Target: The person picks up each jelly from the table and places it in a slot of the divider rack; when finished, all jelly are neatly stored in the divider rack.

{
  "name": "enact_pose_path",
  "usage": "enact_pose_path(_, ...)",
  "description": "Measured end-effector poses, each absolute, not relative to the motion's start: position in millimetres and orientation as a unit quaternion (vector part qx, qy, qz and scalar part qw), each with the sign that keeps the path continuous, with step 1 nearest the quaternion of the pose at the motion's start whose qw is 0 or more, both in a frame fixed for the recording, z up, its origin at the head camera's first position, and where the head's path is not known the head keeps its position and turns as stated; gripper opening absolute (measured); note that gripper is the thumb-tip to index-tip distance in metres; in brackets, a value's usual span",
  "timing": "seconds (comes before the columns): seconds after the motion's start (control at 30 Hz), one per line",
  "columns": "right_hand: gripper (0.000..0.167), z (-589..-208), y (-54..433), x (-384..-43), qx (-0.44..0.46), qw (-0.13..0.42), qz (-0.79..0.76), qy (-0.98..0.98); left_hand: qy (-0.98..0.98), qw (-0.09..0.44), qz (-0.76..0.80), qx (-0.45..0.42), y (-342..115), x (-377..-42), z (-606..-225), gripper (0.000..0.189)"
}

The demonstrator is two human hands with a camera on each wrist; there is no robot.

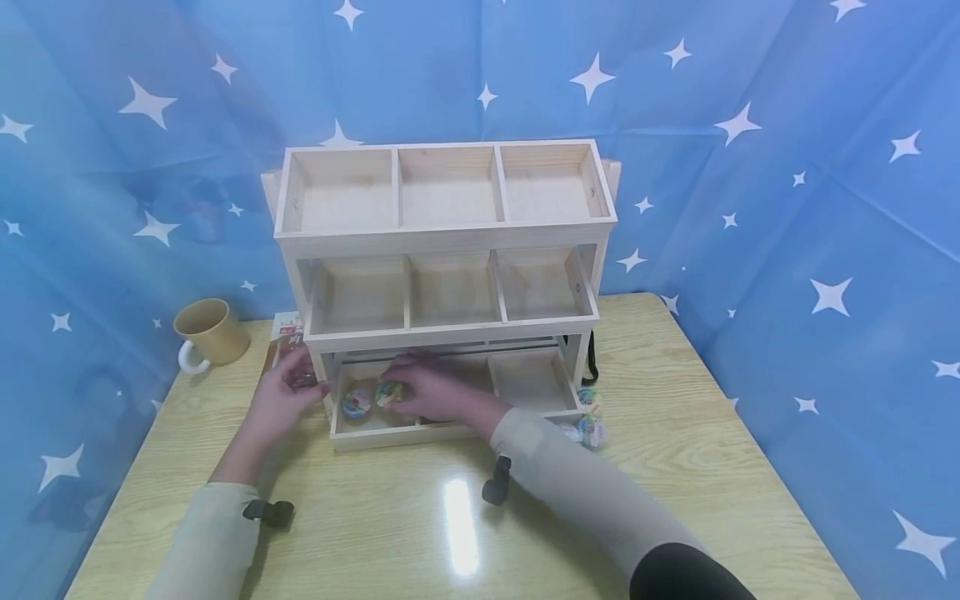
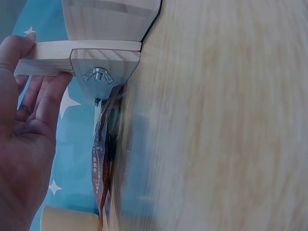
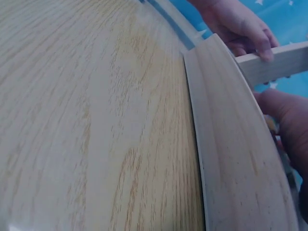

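Note:
A pale wooden three-tier rack [image 1: 446,240] stands on the table, each tier a tray split into three compartments. My left hand [image 1: 276,402] grips the rack's left post; in the left wrist view, thumb and fingers lie on either side of the wooden post [image 2: 48,58]. Over the left compartment of the bottom tray [image 1: 375,440], my right hand [image 1: 431,390] pinches a small round packet [image 1: 388,393] with a colourful wrapper. Beside it, a similar round packet [image 1: 356,404] lies in that same compartment. In the right wrist view the tray's front board hides most of the right hand.
To the left stands a tan mug [image 1: 213,331] with a white handle. A brown printed pouch [image 2: 101,163] sits behind the rack's left side. Several colourful packets [image 1: 591,430] lie at the rack's right foot. A blue star-patterned cloth [image 1: 750,208] surrounds the table.

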State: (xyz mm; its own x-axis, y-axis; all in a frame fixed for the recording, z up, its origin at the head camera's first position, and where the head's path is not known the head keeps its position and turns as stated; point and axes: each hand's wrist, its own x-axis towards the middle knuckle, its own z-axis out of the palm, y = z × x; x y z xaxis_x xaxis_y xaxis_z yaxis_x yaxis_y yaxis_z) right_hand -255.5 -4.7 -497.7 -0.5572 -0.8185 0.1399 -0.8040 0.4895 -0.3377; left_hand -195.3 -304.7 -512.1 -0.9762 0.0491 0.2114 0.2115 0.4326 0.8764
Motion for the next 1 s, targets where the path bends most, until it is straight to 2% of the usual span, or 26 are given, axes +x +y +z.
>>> enact_pose_path(0.33, 0.054, -500.9, -8.5, -255.4, -0.471, 0.006, -0.139, 0.871, -0.839, 0.072, -0.534, -0.075, -305.0, -195.6, -512.1, 0.069)
enact_pose_path(0.77, 0.051, -500.6, -8.7, -254.0, -0.466, 0.019, -0.15, 0.872, -0.837, 0.069, -0.538, -0.079, -306.0, -195.9, -512.4, 0.07)
enact_pose_path(1.0, 0.055, -502.0, -9.3, -255.8, -0.46, 0.025, -0.161, 0.873, -0.834, 0.069, -0.542, -0.073, -307.4, -197.3, -514.5, 0.072)
